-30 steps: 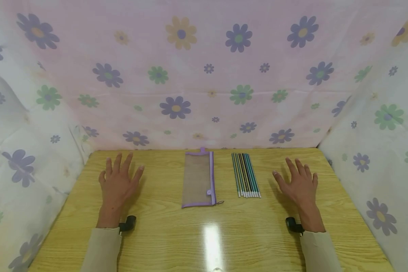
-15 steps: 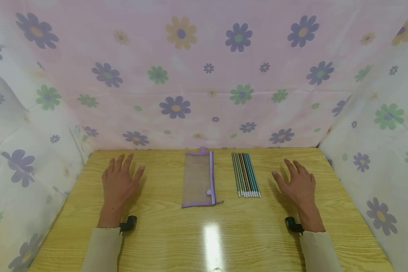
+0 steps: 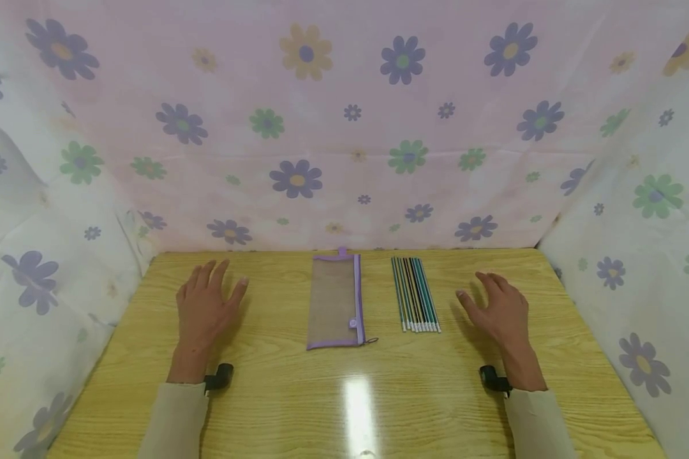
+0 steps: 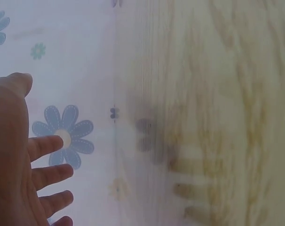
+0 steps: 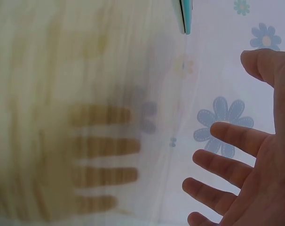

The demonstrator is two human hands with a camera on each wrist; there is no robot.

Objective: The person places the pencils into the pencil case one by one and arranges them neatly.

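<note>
A mesh zipper pouch (image 3: 332, 303) with purple edging lies flat near the middle of the table, its zipper along the right side. To its right, several pencils (image 3: 414, 294) in teal, black and yellow lie side by side, their white eraser ends toward me. My left hand (image 3: 203, 312) hovers over the table left of the pouch, fingers spread and relaxed, holding nothing. Right of the pencils, my right hand (image 3: 499, 315) is held palm down with loose fingers, also holding nothing. The right wrist view catches a teal pencil end (image 5: 186, 19) at its top edge.
The glossy wooden table (image 3: 287, 408) reflects a bright light patch at the front. A flowered cloth (image 3: 344, 127) hangs upright along the table's back edge and both sides. Small black cameras are strapped at each wrist.
Both hands have drifted slightly inward, and the right-hand fingers have drawn closer together and bent a little. The pouch and pencils stay in place.
</note>
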